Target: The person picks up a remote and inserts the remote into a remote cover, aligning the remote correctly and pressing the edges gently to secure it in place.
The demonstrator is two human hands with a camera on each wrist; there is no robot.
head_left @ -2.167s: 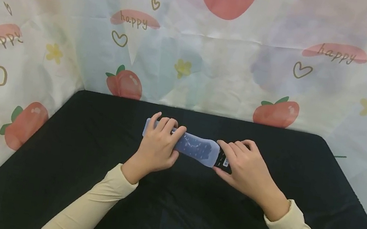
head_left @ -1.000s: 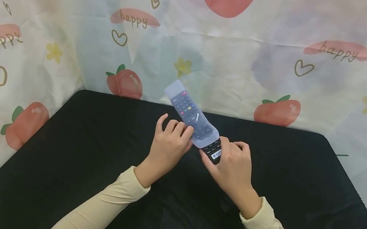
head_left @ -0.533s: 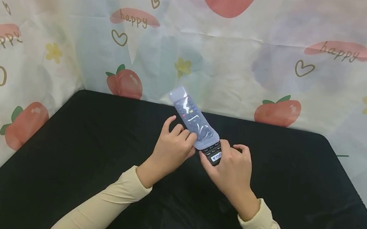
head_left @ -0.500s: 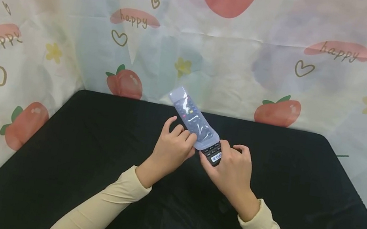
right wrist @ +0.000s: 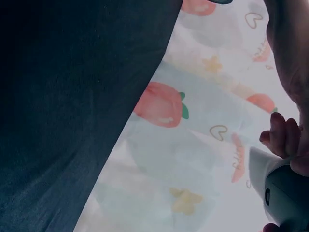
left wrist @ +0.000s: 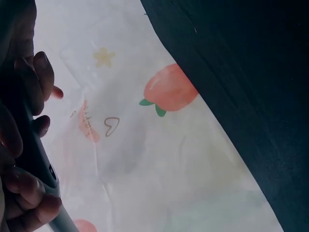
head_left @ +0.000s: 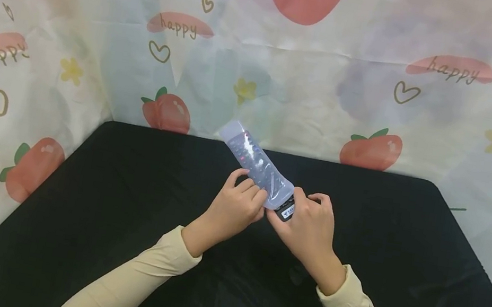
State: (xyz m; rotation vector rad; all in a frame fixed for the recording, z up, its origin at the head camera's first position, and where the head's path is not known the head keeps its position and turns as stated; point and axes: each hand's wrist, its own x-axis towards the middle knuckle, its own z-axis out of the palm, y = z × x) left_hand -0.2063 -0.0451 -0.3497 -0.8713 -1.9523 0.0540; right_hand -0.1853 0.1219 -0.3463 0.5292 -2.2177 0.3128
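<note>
In the head view a black remote control is held above the table, most of its length inside a translucent bluish-white cover. The covered end points up and to the left, and a short bare end with a white label shows at the lower right. My left hand pinches the cover's near edge close to its mouth, fingers curled. With thumb and fingers my right hand grips the bare end. The right wrist view shows the dark remote underside and the pale cover edge; the left wrist view shows fingers around the dark remote.
A black-clothed table lies beneath both hands. Behind it and along its sides hangs a pale curtain printed with fruit, hearts and flowers.
The remote swung from nearly level to diagonal. My left hand shifted from the cover's far end to near its mouth. Less of the remote's bare end shows now than half a second ago.
</note>
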